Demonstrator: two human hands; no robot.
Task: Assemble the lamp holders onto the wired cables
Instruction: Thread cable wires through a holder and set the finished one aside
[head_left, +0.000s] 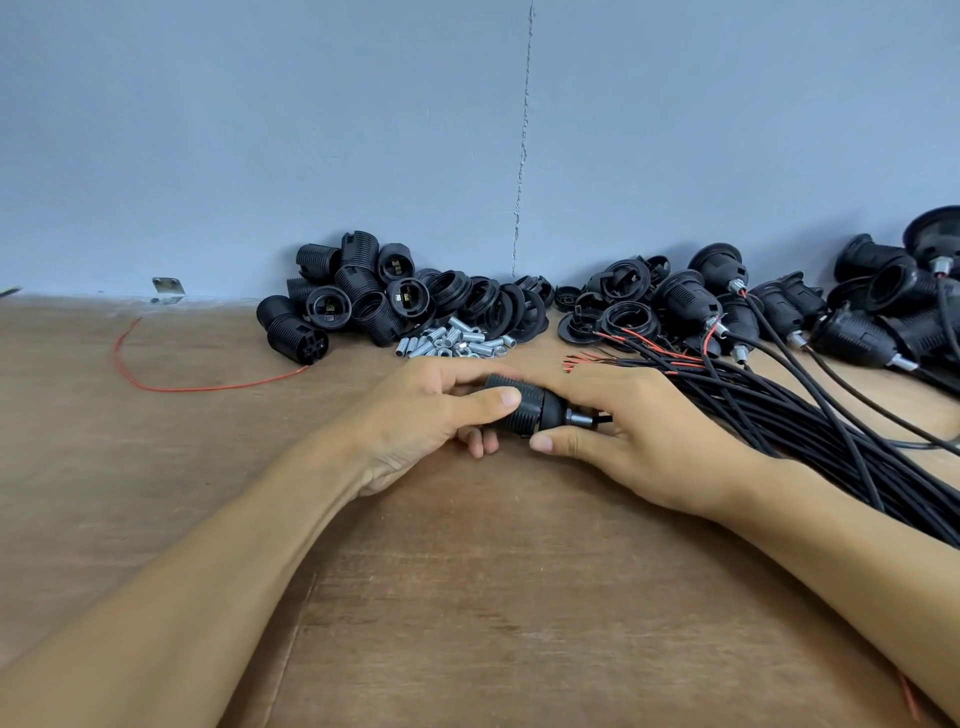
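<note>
The lamp holder (524, 410) lies near the surface (467, 597), long axis left to right; the left hand (415, 421) curls its fingers (493, 400) round the threaded barrel; the right hand (639, 431) pinches the cap end. Tightening would likely turn about that axis.

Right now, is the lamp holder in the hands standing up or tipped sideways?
Tipped sideways: the lamp holder runs across from left hand to right hand.

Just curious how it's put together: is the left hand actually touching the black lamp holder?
Touching. The head view shows the left hand gripping the ribbed lamp holder, thumb across its top, fingers curled beneath.
</note>
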